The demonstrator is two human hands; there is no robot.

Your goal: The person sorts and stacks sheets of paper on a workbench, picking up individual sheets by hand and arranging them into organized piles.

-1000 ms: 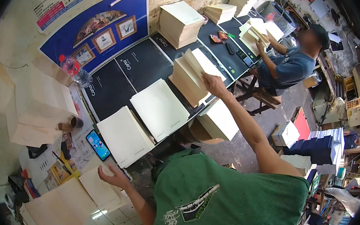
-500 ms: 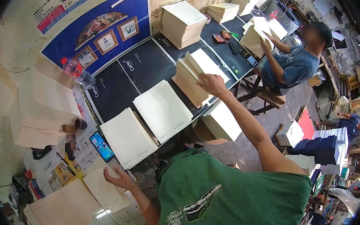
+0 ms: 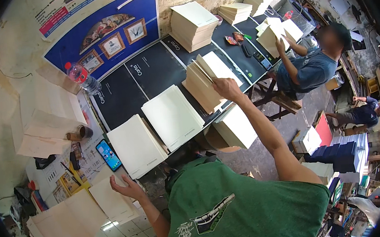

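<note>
My right hand [image 3: 226,89] is closed on the near edge of some paper sheets at a cream paper stack [image 3: 200,84] on the dark table. Several upper sheets of that stack stand lifted and parted, while a white sheet [image 3: 218,68] lies flat beside them. My left hand [image 3: 127,187] has its fingers apart and holds nothing; it hovers by a cream sheet pile [image 3: 111,197] at lower left. Between my hands lie two fanned paper piles, the nearer-left pile [image 3: 136,144] and the middle pile [image 3: 172,115].
A phone [image 3: 108,154] lies left of the piles, near a brown cup [image 3: 84,131]. A plastic bottle [image 3: 82,77] stands against the wall. A tall paper stack [image 3: 194,26] is at the back. At right a seated co-worker [image 3: 310,63] handles paper; below the table's edge is another paper block [image 3: 236,125].
My right hand has shifted slightly right, and the lifted sheets look more parted. My left hand stays nearly still. A distant person at far right has moved.
</note>
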